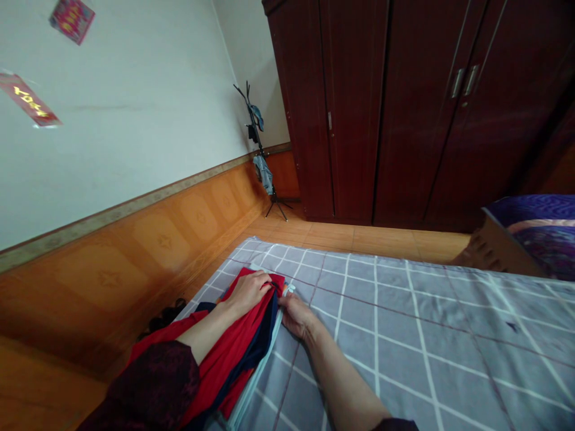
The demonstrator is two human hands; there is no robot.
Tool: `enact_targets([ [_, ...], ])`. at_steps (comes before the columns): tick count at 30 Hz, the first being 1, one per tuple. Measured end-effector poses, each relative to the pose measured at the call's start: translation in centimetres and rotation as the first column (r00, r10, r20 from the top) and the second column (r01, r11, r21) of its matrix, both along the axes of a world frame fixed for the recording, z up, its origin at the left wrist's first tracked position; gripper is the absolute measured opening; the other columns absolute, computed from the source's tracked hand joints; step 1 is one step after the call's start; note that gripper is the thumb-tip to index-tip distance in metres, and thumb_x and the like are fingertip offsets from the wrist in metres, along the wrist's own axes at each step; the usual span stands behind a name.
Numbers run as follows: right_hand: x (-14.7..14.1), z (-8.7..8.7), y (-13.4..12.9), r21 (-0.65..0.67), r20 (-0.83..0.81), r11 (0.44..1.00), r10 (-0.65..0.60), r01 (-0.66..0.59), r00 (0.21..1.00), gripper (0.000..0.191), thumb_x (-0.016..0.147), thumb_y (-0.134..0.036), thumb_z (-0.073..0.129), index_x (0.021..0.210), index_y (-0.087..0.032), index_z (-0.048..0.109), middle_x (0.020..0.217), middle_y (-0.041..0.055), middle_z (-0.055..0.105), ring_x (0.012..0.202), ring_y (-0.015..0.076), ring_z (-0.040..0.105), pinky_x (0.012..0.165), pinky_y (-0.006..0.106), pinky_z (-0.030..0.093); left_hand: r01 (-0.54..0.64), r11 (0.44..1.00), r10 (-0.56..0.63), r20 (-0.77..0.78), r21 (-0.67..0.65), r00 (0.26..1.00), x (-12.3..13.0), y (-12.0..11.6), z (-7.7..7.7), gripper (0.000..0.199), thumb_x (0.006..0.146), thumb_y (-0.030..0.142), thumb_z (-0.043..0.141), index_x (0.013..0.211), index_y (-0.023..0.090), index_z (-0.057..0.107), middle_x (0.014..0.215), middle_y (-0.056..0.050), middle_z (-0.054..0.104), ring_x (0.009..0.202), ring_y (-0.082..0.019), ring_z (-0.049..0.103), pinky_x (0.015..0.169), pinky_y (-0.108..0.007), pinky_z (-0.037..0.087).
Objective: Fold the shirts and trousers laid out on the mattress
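Red and navy clothing (pixel 224 347) lies in a long stack on the grey checked bed sheet (pixel 404 335), with pale blue cloth along its right edge. My left hand (pixel 251 290) rests on top near the far end, its fingers bent and closed on the red cloth. At the far right corner of the stack is my right hand (pixel 294 314), its fingers curled at the edge beside a small white and orange piece (pixel 288 290). What the right fingertips hold is too small to make out.
A dark red wardrobe (pixel 381 120) stands beyond the bed. The coat rack (pixel 260 143) in the corner holds hanging items. Dark objects (pixel 164 317) lie on the floor left of the bed. A box with purple fabric (pixel 539 227) is at right.
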State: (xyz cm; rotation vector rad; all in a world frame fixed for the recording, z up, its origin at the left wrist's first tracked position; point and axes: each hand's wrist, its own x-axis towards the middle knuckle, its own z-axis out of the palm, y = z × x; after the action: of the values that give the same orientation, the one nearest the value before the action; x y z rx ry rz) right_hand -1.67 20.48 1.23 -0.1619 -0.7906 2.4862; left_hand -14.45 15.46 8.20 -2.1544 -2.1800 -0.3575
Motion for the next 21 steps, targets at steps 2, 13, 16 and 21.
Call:
enact_targets([
  [2,0.0,0.0,0.0,-0.003,0.0,1.0,0.002,-0.002,1.0,0.029,0.051,-0.008,0.057,0.078,-0.018,0.062,0.079,0.0016,0.069,0.085,0.0225,0.064,0.079,0.036,0.05,-0.019,0.999,0.02,-0.011,0.029,1.0,0.1,-0.3,0.0,0.016,0.088,0.018,0.048,0.086,0.02,0.064,0.089,-0.003,0.065,0.087,-0.018,0.062,0.08,-0.027,0.047],
  [13,0.1,-0.2,-0.1,-0.003,-0.001,1.0,-0.004,0.004,1.0,0.03,0.053,-0.008,0.058,0.081,-0.018,0.063,0.075,0.0002,0.068,0.082,0.0221,0.064,0.077,0.036,0.05,-0.091,0.988,0.095,-0.025,0.127,0.995,0.9,-1.2,-0.7,0.012,0.091,0.023,0.048,0.083,0.021,0.058,0.091,-0.002,0.06,0.086,-0.016,0.059,0.076,-0.026,0.046],
  [16,0.0,0.0,-0.1,-0.004,0.002,1.0,-0.01,0.01,1.0,0.03,0.053,-0.008,0.058,0.081,-0.018,0.064,0.074,-0.0001,0.068,0.082,0.0221,0.064,0.078,0.036,0.05,-0.09,0.987,0.094,-0.02,0.132,0.995,0.9,-1.3,-0.9,0.011,0.09,0.022,0.048,0.083,0.02,0.056,0.091,-0.002,0.059,0.086,-0.016,0.059,0.075,-0.025,0.046],
  [21,0.3,0.3,-0.2,-0.005,-0.001,1.0,-0.017,0.017,1.0,0.026,0.055,-0.01,0.059,0.079,-0.018,0.063,0.072,-0.0005,0.067,0.083,0.0211,0.064,0.081,0.034,0.049,-0.081,0.989,0.083,-0.006,0.121,0.997,1.1,-1.4,-1.0,0.01,0.091,0.019,0.047,0.083,0.02,0.053,0.088,-0.001,0.059,0.082,-0.015,0.059,0.073,-0.024,0.046],
])
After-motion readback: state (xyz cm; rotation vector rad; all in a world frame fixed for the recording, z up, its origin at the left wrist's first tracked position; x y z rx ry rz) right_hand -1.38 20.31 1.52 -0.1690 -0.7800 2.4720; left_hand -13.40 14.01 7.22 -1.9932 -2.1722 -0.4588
